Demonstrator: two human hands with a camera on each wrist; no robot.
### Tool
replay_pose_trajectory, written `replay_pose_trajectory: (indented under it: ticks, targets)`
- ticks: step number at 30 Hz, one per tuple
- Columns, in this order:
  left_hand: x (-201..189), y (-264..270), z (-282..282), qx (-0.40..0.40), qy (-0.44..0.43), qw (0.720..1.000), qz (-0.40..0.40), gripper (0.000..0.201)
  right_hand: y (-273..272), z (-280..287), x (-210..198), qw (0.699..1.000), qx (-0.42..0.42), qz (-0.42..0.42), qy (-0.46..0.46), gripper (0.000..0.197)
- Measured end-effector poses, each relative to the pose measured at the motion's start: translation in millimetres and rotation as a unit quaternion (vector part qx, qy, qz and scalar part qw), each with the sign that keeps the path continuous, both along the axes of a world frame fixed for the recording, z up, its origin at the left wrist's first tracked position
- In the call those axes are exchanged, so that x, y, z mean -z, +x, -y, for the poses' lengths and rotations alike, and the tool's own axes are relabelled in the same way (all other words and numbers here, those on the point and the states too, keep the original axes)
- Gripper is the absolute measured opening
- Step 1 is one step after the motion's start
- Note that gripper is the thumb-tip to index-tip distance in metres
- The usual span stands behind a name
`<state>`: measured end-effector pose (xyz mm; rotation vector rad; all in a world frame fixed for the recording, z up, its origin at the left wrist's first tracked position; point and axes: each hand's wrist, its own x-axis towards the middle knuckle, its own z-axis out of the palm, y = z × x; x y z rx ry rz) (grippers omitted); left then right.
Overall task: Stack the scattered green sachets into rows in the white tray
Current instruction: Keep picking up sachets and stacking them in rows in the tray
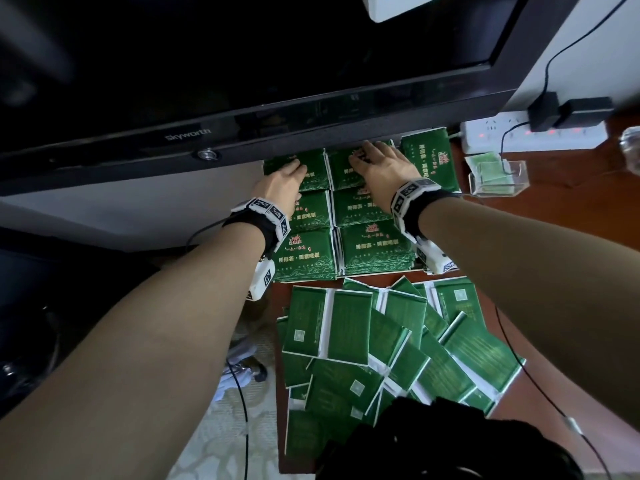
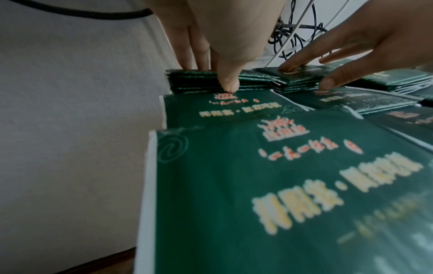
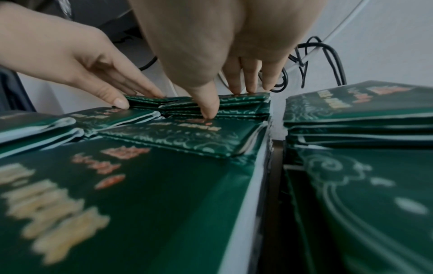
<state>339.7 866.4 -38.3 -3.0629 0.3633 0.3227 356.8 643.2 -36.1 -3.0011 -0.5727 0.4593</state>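
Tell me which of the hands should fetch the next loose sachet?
Probably right: the loose sachets lie nearer the right forearm's side. Both left hand and right hand rest on far stacks, holding nothing.

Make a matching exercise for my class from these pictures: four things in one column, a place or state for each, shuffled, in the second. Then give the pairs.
Things
1. left hand
2. loose sachets
3. power strip
4. clear plastic holder

Places or states
A. heaped untidily at the near edge of the table
B. fingers on the far left stack
C. white, with black adapters plugged in
D. right of the stacked rows, green slips inside

Pairs: 1-B, 2-A, 3-C, 4-D
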Motion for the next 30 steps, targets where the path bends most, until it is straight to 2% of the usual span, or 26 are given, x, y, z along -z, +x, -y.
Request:
replay_pose_trajectory:
  ticks: [7,19,22,27,30]
  targets:
    - [5,-1,-2,0.000,-0.005,1.000,0.007,0.059,0,-4,-1,1.000,0.011,0.009,-0.014,0.079]
    - [6,-9,-2,-0.017,-0.027,0.999,0.003,0.055,-5,1,-1,1.000,-0.002,0.016,-0.019,0.084]
    - [1,-26,5,-0.032,-0.048,0.998,0.024,0.052,-17,11,-6,1.000,-0.002,0.010,0.007,0.076]
    - [-18,-74,29,-0.029,-0.065,0.997,0.017,0.047,-53,29,-26,0.997,0.006,0.021,0.078,0.059]
    - [-33,-110,46,-0.019,-0.066,0.997,0.023,0.044,-81,48,-40,0.996,0.009,0.042,0.084,0.045]
